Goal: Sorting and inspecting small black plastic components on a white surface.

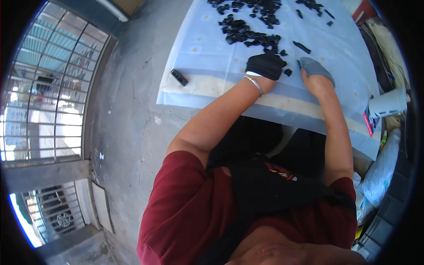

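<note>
In the head view, we look down over our own chest, in a dark red shirt with a black strap across it, toward a table covered by a pale blue cloth (pixel 207 48) at about twelve o'clock.

Our left hand (pixel 265 65), in a black glove, rests palm down on the cloth just above the centre of the picture, with a thin silver bracelet (pixel 255 84) at the wrist. Its fingers are curled over the near edge of the pile; we cannot tell whether they hold anything.

Our right hand (pixel 316 70), in a grey glove, lies just beside it at about one o'clock, flat on the cloth. We cannot tell whether anything is under it.

A pile of small black pieces (pixel 249 28) spreads over the cloth from the left hand up toward twelve o'clock. A few loose ones lie between the two hands. One black piece (pixel 302 47) sits just above the right hand. A single black block (pixel 179 77) lies apart at about eleven o'clock, near the cloth's front edge.

At three o'clock a white cup (pixel 388 102) lies on its side at the table's edge. At nine o'clock we see a metal window grille (pixel 44 88) beside a grey concrete floor (pixel 128 123).
</note>
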`<state>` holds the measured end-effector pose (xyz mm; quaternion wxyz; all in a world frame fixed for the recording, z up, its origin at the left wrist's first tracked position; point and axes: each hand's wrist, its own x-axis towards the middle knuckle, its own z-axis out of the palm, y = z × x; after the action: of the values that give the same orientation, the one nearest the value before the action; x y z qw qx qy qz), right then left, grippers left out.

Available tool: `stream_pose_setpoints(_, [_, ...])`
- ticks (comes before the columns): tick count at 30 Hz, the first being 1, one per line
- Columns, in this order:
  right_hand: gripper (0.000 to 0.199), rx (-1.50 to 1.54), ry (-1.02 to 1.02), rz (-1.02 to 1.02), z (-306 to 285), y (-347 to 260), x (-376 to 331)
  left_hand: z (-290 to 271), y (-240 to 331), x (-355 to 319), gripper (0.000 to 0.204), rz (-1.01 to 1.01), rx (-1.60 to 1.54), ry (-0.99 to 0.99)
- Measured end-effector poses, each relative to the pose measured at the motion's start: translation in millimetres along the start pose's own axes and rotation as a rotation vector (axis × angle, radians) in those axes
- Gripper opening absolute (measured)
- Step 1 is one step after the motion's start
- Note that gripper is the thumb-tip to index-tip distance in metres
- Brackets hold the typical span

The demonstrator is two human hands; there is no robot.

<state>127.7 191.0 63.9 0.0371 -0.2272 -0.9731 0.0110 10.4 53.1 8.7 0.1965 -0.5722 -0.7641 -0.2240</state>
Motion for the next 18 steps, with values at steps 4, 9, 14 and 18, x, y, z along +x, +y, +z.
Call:
stream_pose_setpoints(4, [0.035,-0.146,-0.016,-0.076,-26.6,-9.2,-13.3,-12.5,-4.1,-9.7,0.021,-0.05,-0.065,0.03])
stream_pose_setpoints(9, [0.034,-0.174,0.184,-0.417,5.5,35.0,-8.4,-41.9,5.4,-22.5,0.026,-0.213,-0.286,-0.178])
stream_pose_setpoints(14, [0.02,0.182,0.232,-0.393,16.9,15.1,-24.7,-71.0,1.0,-48.0,0.03,-0.314,-0.55,-0.232])
stream_pose_setpoints(18, [0.025,0.448,0.062,-0.402,3.2,-40.4,-60.4,-89.8,-2.2,-53.9,0.045,-0.302,-0.652,-0.351])
